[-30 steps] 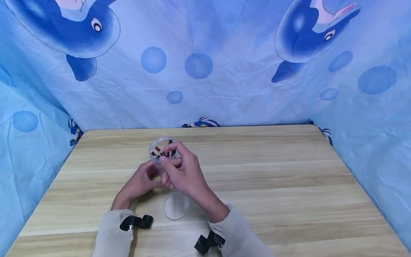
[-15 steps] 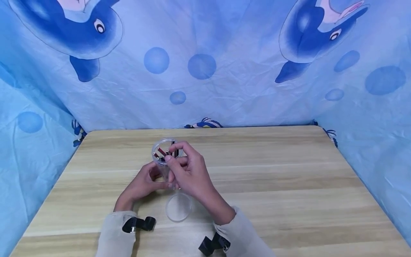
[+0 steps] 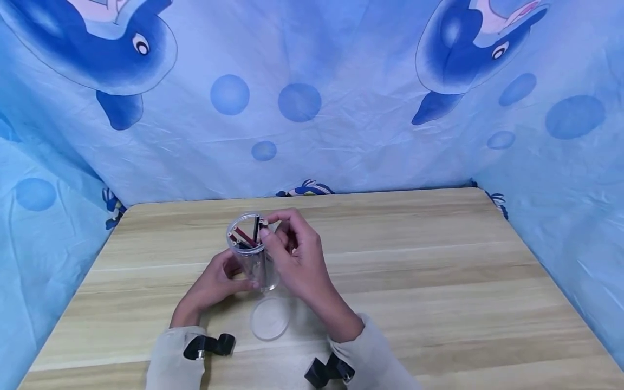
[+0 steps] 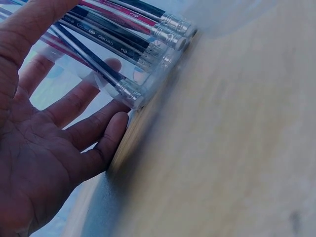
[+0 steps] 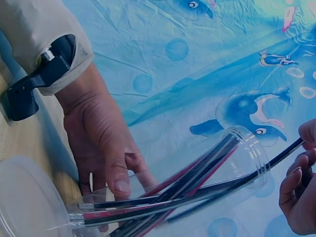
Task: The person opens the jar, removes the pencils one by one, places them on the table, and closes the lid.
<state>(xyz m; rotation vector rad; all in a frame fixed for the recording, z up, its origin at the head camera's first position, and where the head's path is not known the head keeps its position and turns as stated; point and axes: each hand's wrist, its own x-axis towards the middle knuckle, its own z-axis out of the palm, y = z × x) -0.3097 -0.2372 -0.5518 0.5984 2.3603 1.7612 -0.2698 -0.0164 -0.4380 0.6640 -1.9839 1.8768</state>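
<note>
A clear plastic jar stands on the table, holding several dark and red pencils with metal-banded eraser ends at its bottom. My left hand holds the jar low down, thumb on the near side and fingers behind it, as the left wrist view shows. At the jar's mouth, my right hand pinches the upper end of one dark pencil between thumb and index finger. That pencil leans out past the rim, its lower part still inside the jar. Part of the right hand is cut off in the right wrist view.
A round clear lid lies flat on the wooden table, just in front of the jar. Black wrist cameras are strapped over both sleeves. Behind the table hangs a blue curtain with dolphin prints.
My right hand has shifted a little right, from over the jar's mouth to its right rim, pinching a pencil. More of the jar's side now shows. The left hand keeps its hold.
</note>
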